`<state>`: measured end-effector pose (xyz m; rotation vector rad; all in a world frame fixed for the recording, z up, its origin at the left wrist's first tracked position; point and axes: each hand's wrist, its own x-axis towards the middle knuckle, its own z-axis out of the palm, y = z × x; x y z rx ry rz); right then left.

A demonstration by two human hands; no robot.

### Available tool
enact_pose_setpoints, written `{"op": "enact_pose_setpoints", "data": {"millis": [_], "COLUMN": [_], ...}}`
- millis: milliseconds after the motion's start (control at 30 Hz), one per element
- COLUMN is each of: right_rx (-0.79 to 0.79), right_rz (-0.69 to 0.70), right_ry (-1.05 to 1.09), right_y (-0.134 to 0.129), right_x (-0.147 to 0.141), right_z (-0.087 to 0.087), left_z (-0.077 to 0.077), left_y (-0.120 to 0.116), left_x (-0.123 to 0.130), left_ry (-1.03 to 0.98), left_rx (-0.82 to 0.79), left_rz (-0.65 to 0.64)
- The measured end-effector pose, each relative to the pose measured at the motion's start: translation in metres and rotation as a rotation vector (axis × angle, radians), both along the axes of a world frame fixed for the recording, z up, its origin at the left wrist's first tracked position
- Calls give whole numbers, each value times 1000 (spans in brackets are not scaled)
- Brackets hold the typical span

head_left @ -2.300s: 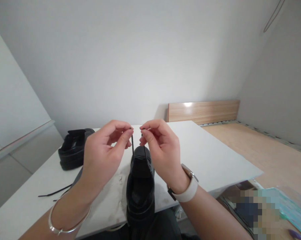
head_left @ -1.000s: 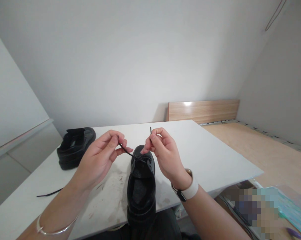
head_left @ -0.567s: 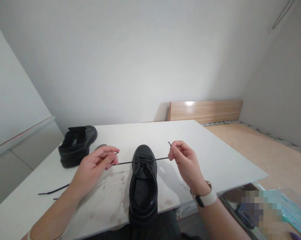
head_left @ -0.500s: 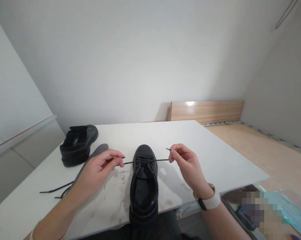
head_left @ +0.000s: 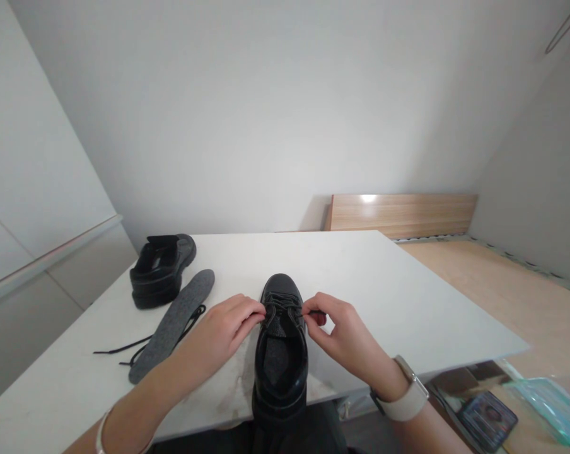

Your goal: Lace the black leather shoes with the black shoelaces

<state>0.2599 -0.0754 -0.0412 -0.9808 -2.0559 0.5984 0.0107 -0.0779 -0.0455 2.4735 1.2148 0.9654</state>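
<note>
A black lace-up shoe [head_left: 279, 372] stands at the front edge of the white table, its toe pointing away from me. My left hand [head_left: 232, 321] pinches at the left row of eyelets, thumb and forefinger closed on the shoelace, which the fingertips mostly hide. On the opposite side my right hand [head_left: 339, 325] is closed too, gripping the black shoelace [head_left: 284, 299] close to the right eyelets, with a dark bit of it showing between the fingers. The lace crosses the shoe's upper in several rows, and the tongue shows below them.
Another black shoe [head_left: 157, 271] stands at the table's left back. Near it lies a grey felt insole [head_left: 171, 325] with a loose black lace [head_left: 124, 348] partly under it. A wooden board [head_left: 403, 211] leans at the wall. Below the table's right edge are a phone-like object [head_left: 488, 419] and plastic packaging [head_left: 545, 407].
Both hands have come inward from either side, from holding the lace stretched out to pinching it right at the eyelets. The view has shifted slightly, and more of the insole shows.
</note>
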Motion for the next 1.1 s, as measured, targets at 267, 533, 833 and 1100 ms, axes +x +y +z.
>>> {"op": "enact_pose_setpoints", "data": {"millis": [267, 533, 833, 1100], "right_rx": [228, 169, 160, 185], "right_rz": [-35, -58, -87, -183], "right_ry": [-211, -203, -504, -556], "right_y": [-4, -9, -22, -21], "right_x": [-9, -18, -27, -29], "right_z": [8, 4, 16, 12], "left_z": [4, -4, 9, 14], "left_y": [2, -3, -20, -18], "left_x": [10, 14, 28, 26], "left_ry": [34, -28, 207, 263], "left_rx": [248, 99, -39, -86], "left_rz": [30, 41, 129, 184]}}
